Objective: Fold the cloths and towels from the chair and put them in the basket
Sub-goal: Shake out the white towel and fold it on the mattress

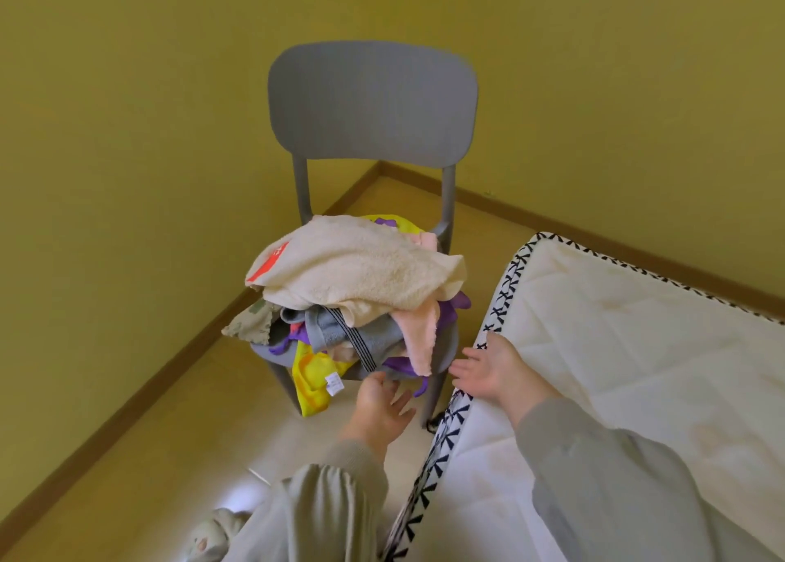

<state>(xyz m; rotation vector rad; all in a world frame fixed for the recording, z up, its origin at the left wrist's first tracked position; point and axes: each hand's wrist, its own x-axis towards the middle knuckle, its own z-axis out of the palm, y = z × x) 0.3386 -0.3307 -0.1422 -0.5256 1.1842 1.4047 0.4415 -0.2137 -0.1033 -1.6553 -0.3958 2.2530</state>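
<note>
The cloths and towels lie in one loose heap on the seat of the grey chair (373, 103), which stands in the far corner of the room. No basket is in view. On top sprawls a cream towel (361, 268) with a red label at its left end. Under it sit a grey cloth (340, 328) with a dark striped band, a pink cloth (420, 340) hanging off the near right side, and a yellow cloth (312, 379) drooping over the near edge of the seat with a white tag showing. Purple fabric pokes out in several spots.

Both hands are empty, with fingers spread and relaxed. The left hand (380, 406) is just below the near edge of the seat, close to the hanging purple and yellow fabric; I cannot tell whether a fingertip touches it. The right hand (495, 372) hovers palm-open by the corner of the mattress (616, 349), just beside the pile's right side.

These pieces look light, limp and soft, and nothing here is fragile. The risk is tangling: tugging a dangling end would likely drag its neighbours off onto the floor (170, 434). The cream towel is the sensible first pick, since it lies free on top. I would pinch it at two corners or along one edge and lift it straight up, so that it hangs open for folding.
</note>
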